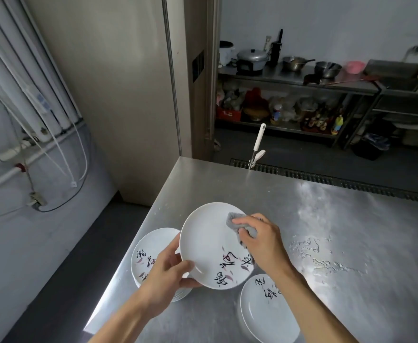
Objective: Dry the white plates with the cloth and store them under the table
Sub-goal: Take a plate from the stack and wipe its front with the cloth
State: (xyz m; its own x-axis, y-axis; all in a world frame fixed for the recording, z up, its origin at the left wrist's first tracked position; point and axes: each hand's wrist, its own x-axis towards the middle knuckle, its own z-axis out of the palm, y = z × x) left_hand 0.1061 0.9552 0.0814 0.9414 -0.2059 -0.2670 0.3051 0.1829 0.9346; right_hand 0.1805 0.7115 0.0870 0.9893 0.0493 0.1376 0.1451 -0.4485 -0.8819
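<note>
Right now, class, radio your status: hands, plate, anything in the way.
Left hand grips raised plate by rim. Right hand presses grey cloth on it. Left plates, right plates wait; nothing blocks.

A white plate (pixel 203 238) with black brush characters and pinkish leaf marks is tilting above the steel table (pixel 326 206), its lower left rim being gripped by the left hand (pixel 168 276). A crumpled grey cloth (pixel 234 217) is lying against the plate's upper right inner face, being pinched by the right hand (pixel 265 238). A stack of like plates (pixel 151 246) is sitting by the table's left edge, and another plate (pixel 265 315) is lying face up at the near edge.
</note>
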